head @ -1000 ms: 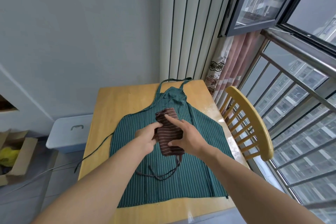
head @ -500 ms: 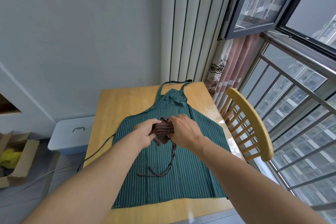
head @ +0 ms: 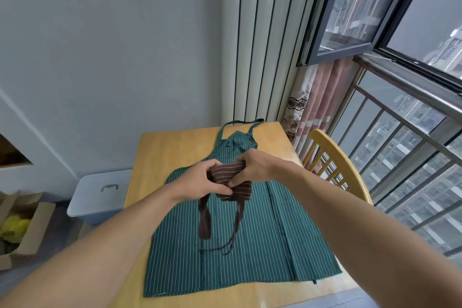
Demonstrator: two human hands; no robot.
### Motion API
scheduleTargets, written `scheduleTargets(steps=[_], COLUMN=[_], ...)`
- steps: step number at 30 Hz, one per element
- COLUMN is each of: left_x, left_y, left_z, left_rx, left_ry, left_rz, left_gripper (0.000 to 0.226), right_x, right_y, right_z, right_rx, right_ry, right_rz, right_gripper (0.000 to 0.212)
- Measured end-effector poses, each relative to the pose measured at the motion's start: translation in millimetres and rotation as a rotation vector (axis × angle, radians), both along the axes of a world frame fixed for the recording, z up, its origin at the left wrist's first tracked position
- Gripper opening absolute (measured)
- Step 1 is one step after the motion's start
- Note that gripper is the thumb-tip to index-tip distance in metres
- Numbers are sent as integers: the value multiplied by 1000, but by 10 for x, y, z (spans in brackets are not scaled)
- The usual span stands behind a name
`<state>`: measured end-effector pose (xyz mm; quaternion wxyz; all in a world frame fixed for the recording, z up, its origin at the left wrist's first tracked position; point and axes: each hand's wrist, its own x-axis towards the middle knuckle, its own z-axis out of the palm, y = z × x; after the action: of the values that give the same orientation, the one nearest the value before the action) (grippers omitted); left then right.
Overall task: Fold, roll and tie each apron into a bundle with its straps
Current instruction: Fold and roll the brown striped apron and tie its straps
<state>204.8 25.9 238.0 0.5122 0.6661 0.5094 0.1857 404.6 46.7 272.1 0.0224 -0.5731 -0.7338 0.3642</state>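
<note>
Brown bundle [head: 228,174] now lifted off the green apron [head: 250,245], straps [head: 220,222] dangling below the grip. Left hand [head: 200,182] and right hand [head: 252,167] both pinch it.

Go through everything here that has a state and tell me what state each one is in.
Brown apron: folded small, held in both hands, straps hanging loose, untied.
Green apron: spread flat on the table, unfolded.
Left hand: grips the brown apron.
Right hand: grips the brown apron.
Window: swung open.
Bin: lid on.

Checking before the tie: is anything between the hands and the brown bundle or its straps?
Nothing visible. The left hand and right hand both grip the brown apron bundle directly; its straps hang free over the green apron spread on the table.
</note>
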Motion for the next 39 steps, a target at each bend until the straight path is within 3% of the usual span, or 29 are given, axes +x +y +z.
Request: scheduleTargets(steps=[3,6,8,12,27,32,36,39], left_x=[-35,-62,-29,6,68,115,73,100], left_y=[11,-8,-36,-53,-128,-116,-90,-47], left_z=[-15,-29,-25,-8,49,-21,30,13], left_rx=[-93,-299,-392,-464,-528,-366,-498,-519], left_ry=[-111,-368,-483,-625,-647,-473,-661,-656], left_rz=[60,161,235,342,226,246,151,163], left_gripper=[47,39,38,37,30,40,62,48], right_x=[29,27,-5,12,63,29,82,94], right_y=[-20,-55,-106,-155,-204,-190,-150,-160], right_z=[-1,-40,-64,-181,-170,-207,-192,-205], right_rx=[-43,-94,-117,-215,-348,-253,-220,-190], right_ry=[195,505,541,555,886,889,856,838], right_rz=[-81,-274,-390,-431,-431,-498,-483,-458], right_gripper=[32,58,63,52,41,40,41,42])
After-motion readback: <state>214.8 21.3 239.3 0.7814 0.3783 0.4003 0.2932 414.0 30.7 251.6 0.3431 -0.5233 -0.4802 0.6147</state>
